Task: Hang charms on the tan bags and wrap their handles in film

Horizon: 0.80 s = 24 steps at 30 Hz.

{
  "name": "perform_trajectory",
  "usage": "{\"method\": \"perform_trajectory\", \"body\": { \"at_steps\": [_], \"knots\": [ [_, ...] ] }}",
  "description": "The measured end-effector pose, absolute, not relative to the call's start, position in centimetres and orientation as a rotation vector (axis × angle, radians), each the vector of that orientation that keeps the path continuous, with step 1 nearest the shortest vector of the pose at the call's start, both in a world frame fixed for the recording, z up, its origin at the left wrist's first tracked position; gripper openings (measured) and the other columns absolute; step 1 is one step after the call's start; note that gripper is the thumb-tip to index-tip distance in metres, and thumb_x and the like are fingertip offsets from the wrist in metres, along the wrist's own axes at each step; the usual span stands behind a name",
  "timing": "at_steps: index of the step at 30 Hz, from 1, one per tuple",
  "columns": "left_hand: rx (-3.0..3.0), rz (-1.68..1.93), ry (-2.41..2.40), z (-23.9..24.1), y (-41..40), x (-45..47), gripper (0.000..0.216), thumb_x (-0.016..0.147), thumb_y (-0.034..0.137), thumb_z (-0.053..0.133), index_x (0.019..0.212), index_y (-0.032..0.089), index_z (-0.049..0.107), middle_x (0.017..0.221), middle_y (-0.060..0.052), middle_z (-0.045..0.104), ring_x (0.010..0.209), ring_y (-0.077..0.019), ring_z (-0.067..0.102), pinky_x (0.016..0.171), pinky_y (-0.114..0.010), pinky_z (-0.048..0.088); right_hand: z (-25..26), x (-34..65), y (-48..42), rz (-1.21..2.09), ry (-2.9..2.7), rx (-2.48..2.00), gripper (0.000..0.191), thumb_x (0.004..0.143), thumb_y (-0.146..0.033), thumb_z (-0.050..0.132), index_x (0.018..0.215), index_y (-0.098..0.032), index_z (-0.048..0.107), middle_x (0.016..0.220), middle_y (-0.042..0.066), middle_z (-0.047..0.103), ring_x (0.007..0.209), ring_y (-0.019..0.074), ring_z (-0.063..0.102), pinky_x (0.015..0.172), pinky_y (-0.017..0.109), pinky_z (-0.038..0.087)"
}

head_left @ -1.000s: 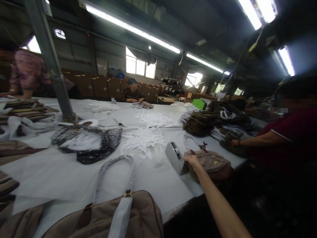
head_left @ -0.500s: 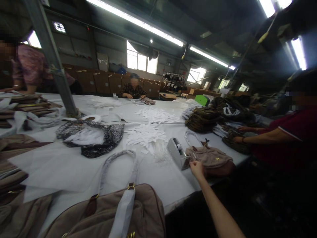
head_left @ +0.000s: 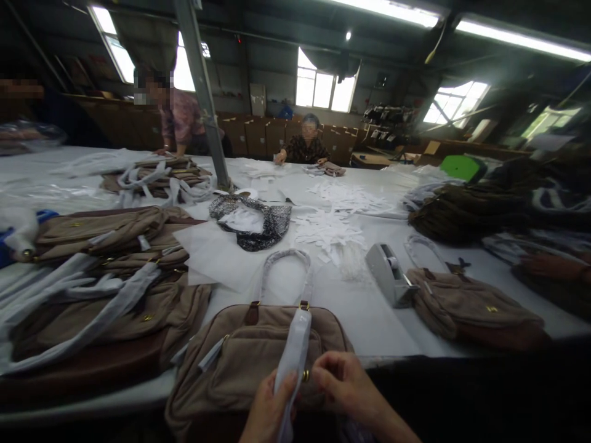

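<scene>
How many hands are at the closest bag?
2: the left hand holds the white strap, and the right hand is just right of it, in front of the bag.

A white-wrapped strap [head_left: 298, 335] runs over the taupe bag [head_left: 252, 354].

Dim workshop. Long white-topped table [head_left: 344, 317] across the foreground; grey metal post [head_left: 202, 92] rising left of centre. Brown cartons [head_left: 255, 136] lined up along the far wall [head_left: 274, 92]. Bright windows [head_left: 323, 92] there, one partly draped with dark cloth [head_left: 333, 59]; fluorescent tubes [head_left: 521, 41] overhead, upper right.
</scene>
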<state>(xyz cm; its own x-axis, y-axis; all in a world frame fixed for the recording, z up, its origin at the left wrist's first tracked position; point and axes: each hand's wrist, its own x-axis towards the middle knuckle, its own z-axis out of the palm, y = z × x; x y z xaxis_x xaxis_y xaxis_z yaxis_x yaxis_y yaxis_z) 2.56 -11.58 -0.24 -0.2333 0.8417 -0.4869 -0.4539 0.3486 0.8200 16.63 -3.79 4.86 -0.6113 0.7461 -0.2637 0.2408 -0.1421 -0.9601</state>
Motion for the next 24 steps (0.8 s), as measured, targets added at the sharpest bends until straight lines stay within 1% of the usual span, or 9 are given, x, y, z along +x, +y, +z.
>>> {"method": "perform_trajectory", "body": {
  "at_steps": [3, 7, 9, 11, 13, 14, 18, 20, 24],
  "knots": [
    [0.469, 1.242, 1.303, -0.6, -11.6, 2.1, 0.054, 0.063, 0.061, 0.066, 0.083, 0.011, 0.060, 0.055, 0.004, 0.044, 0.043, -0.0064, 0.035, 0.041, -0.019, 0.029, 4.9, 14.5, -4.2, 1.774, -1.843, -1.084, 0.024, 0.079, -0.033, 0.058, 0.073, -0.011, 0.066, 0.063, 0.001, 0.062, 0.057, 0.0103, 0.051, 0.053, 0.019, 0.038],
    [0.555, 1.221, 1.355, -0.2, -11.6, 1.8, 0.053, 0.066, 0.059, 0.064, 0.089, 0.011, 0.063, 0.055, 0.002, 0.049, 0.045, -0.0084, 0.039, 0.043, -0.020, 0.032, 4.3, 13.5, -3.6, 1.581, -1.987, -1.250, 0.024, 0.077, -0.028, 0.054, 0.065, -0.011, 0.066, 0.060, 0.002, 0.063, 0.056, 0.0118, 0.053, 0.051, 0.020, 0.037],
    [0.602, 1.239, 1.384, 0.2, -11.6, 1.9, 0.052, 0.067, 0.059, 0.064, 0.089, 0.012, 0.064, 0.060, -0.001, 0.055, 0.052, -0.0120, 0.047, 0.048, -0.021, 0.038, 4.2, 13.3, -3.5, 1.490, -2.034, -1.333, 0.026, 0.076, -0.029, 0.053, 0.061, -0.011, 0.065, 0.058, 0.002, 0.062, 0.054, 0.0120, 0.053, 0.048, 0.020, 0.035],
    [0.661, 1.256, 1.400, 0.6, -11.7, 1.9, 0.050, 0.070, 0.058, 0.062, 0.090, 0.013, 0.065, 0.070, -0.005, 0.062, 0.066, -0.0166, 0.054, 0.058, -0.022, 0.043, 4.2, 13.1, -3.3, 1.424, -2.068, -1.404, 0.028, 0.075, -0.031, 0.055, 0.057, -0.011, 0.063, 0.055, 0.002, 0.061, 0.052, 0.0116, 0.052, 0.046, 0.020, 0.032],
    [0.725, 1.257, 1.427, 0.9, -11.7, 1.9, 0.047, 0.074, 0.056, 0.058, 0.092, 0.013, 0.065, 0.078, -0.007, 0.064, 0.075, -0.0193, 0.057, 0.067, -0.024, 0.044, 4.3, 12.9, -3.2, 1.384, -2.086, -1.457, 0.027, 0.073, -0.031, 0.056, 0.055, -0.011, 0.063, 0.052, 0.001, 0.060, 0.049, 0.0105, 0.049, 0.044, 0.020, 0.030],
    [0.761, 1.245, 1.450, 1.0, -11.7, 1.9, 0.045, 0.075, 0.054, 0.057, 0.092, 0.013, 0.065, 0.079, -0.007, 0.065, 0.077, -0.0201, 0.057, 0.069, -0.024, 0.044, 4.3, 12.8, -3.2, 1.372, -2.088, -1.479, 0.027, 0.071, -0.031, 0.057, 0.054, -0.011, 0.063, 0.050, 0.001, 0.058, 0.047, 0.0099, 0.047, 0.043, 0.020, 0.029],
    [0.932, 1.194, 1.583, 0.2, -11.7, 2.0, 0.036, 0.079, 0.047, 0.053, 0.084, 0.013, 0.064, 0.072, -0.006, 0.063, 0.074, -0.0208, 0.058, 0.067, -0.024, 0.043, 3.8, 12.8, -3.0, 1.368, -2.049, -1.550, 0.028, 0.068, -0.031, 0.059, 0.047, -0.012, 0.059, 0.041, -0.001, 0.051, 0.041, 0.0079, 0.041, 0.039, 0.020, 0.025],
    [0.997, 1.197, 1.648, -0.9, -11.7, 2.1, 0.033, 0.079, 0.044, 0.052, 0.080, 0.013, 0.063, 0.068, -0.006, 0.063, 0.069, -0.0208, 0.058, 0.065, -0.024, 0.042, 3.2, 12.8, -3.0, 1.397, -2.008, -1.575, 0.029, 0.067, -0.032, 0.060, 0.046, -0.013, 0.059, 0.040, 0.000, 0.051, 0.039, 0.0079, 0.040, 0.038, 0.020, 0.024],
    [1.042, 1.185, 1.749, -2.7, -11.7, 2.2, 0.030, 0.076, 0.040, 0.054, 0.082, 0.014, 0.065, 0.068, -0.009, 0.064, 0.066, -0.0229, 0.059, 0.062, -0.026, 0.042, 1.4, 13.0, -3.3, 1.451, -1.946, -1.624, 0.032, 0.068, -0.035, 0.059, 0.044, -0.014, 0.056, 0.039, 0.001, 0.052, 0.037, 0.0088, 0.042, 0.036, 0.020, 0.024]
  ]
}}
